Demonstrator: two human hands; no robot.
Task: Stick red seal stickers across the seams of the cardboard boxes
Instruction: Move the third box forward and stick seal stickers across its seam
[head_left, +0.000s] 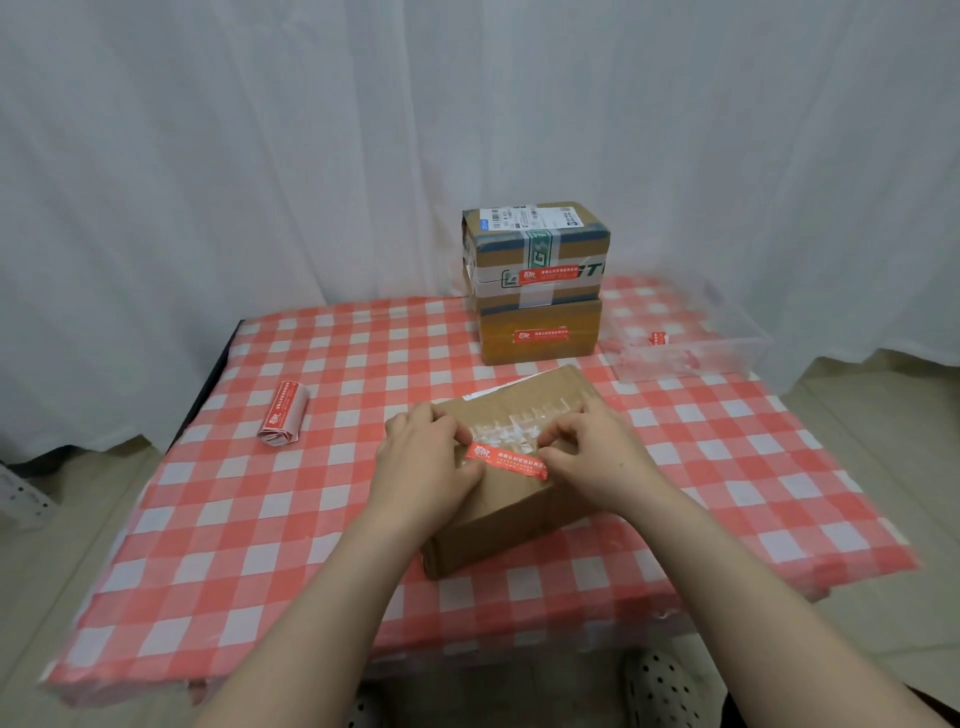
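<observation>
A brown cardboard box (524, 499) lies at the middle of the checked table, its taped seam facing up. A red seal sticker (506, 460) stretches across that seam. My left hand (426, 462) pinches the sticker's left end, fingers curled over the box top. My right hand (592, 457) pinches the right end. Behind stand two stacked boxes: the upper one (535, 249) with green tape and a red sticker, the lower one (540, 332) with a red sticker on its front.
A roll of red stickers (283, 421) lies at the table's left. A clear plastic tray (685, 338) with a red scrap in it sits at the back right. A white curtain hangs behind. The table's front edge is near my knees.
</observation>
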